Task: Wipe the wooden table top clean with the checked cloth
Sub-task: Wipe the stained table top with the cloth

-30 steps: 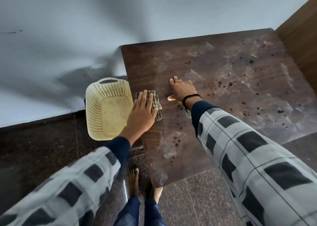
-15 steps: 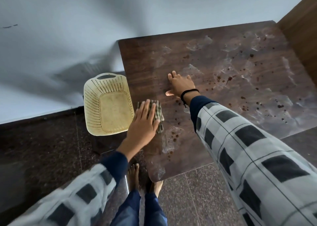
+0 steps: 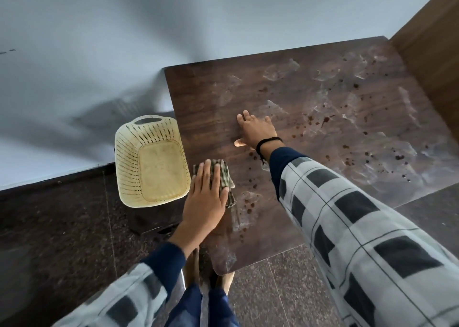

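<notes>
- One checked cloth (image 3: 224,177), folded into a small pad, lies on the wooden table top (image 3: 310,118) close to its left edge, in the near half of the surface.
- One left hand (image 3: 205,197) rests palm-down on the cloth; the fingers lie flat and extended, close together, pressing the pad against the wood rather than pinching it. The far and right edges of the cloth show past the fingertips.
- One right hand (image 3: 255,130) lies flat on bare wood further in, fingers spread, thumb out to the side, holding nothing. It is apart from the cloth.
- One black band (image 3: 267,144) circles the right wrist.
- Two sleeves in a grey-and-black check with dark blue cuffs cover the forearms.
- The table top is one dark brown rectangular slab. Many small dark spots are scattered over it, densest towards the right and in a cluster just right of the cloth; the count cannot be told. Several pale dried smears also mark the surface.
- One cream perforated plastic basket (image 3: 151,162) stands just beside the table's left edge, below its level, near the left hand.
- Two bare feet (image 3: 224,283) show on the dark speckled stone floor (image 3: 54,227) under the near table corner.
- One wooden panel (image 3: 432,43) rises at the table's far right side.
- One pale wall (image 3: 124,40) lies behind.
</notes>
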### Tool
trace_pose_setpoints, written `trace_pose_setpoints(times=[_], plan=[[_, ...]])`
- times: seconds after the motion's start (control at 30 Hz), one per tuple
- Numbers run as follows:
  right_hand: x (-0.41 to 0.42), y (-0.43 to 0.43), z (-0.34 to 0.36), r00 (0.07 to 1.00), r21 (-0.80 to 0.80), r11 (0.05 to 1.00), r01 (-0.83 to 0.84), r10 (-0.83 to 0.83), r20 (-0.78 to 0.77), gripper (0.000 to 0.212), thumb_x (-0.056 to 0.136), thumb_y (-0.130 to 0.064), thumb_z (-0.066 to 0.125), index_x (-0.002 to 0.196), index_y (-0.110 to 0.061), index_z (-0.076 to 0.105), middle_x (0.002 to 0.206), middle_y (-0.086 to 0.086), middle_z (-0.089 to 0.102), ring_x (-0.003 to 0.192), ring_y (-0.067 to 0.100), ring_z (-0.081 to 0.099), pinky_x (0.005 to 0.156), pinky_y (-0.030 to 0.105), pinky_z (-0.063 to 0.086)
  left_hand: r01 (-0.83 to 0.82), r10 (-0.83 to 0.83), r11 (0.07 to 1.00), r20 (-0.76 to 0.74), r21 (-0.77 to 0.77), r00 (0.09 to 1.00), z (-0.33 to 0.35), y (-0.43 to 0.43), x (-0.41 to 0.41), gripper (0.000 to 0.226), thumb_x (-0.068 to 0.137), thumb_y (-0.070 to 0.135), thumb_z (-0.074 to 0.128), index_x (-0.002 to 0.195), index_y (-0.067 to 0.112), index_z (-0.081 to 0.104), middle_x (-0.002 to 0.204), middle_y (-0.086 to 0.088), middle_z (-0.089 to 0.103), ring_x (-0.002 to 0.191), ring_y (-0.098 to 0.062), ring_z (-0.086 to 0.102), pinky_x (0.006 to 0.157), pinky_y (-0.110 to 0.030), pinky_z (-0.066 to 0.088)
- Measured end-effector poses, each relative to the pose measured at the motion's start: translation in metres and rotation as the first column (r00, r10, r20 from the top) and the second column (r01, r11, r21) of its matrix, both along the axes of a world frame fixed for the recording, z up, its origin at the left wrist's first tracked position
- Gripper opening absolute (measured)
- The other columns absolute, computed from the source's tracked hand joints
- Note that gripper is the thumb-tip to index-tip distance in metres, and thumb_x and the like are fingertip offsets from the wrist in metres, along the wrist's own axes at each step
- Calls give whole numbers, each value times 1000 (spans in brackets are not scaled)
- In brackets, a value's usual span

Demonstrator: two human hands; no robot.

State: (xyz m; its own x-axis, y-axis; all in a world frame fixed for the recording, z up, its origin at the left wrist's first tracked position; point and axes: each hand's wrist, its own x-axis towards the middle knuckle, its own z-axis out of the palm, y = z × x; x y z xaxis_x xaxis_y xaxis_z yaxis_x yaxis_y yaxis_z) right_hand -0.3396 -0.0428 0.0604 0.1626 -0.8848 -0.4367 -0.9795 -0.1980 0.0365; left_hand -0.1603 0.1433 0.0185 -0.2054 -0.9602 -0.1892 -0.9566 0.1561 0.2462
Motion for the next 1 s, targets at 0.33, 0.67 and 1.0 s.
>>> trace_pose_setpoints(times=[0.33, 0.67, 1.0], plan=[[1, 2, -2, 1000, -4, 1000, 8, -8, 23, 89, 90, -51, 69, 156, -13, 23, 166, 7, 19, 146, 27, 32, 117, 61, 22, 235, -234, 972, -24, 24, 972, 9, 114, 9, 65, 107, 46, 28, 160, 10, 15, 167, -14, 2, 155, -29, 5, 119, -46, 23], [1, 2, -3, 1000, 5, 1000, 5, -5, 19, 91, 91, -51, 67, 158, -13, 19, 168, 7, 14, 149, 27, 28, 118, 63, 20, 165, -165, 986, 8, 20, 986, 5, 39, 0, 66, 109, 45, 18, 159, 7, 1, 166, -18, -9, 154, -32, -8, 124, -49, 16], [1, 3, 3, 1000, 11, 1000, 13, -13, 26, 91, 91, -51, 67, 158, -13, 19, 168, 6, 14, 148, 26, 29, 118, 62, 20, 258, -258, 966, -18, -9, 966, 6, 77, -1, 65, 108, 47, 23, 160, 10, 10, 167, -14, -1, 155, -29, -1, 123, -47, 21]])
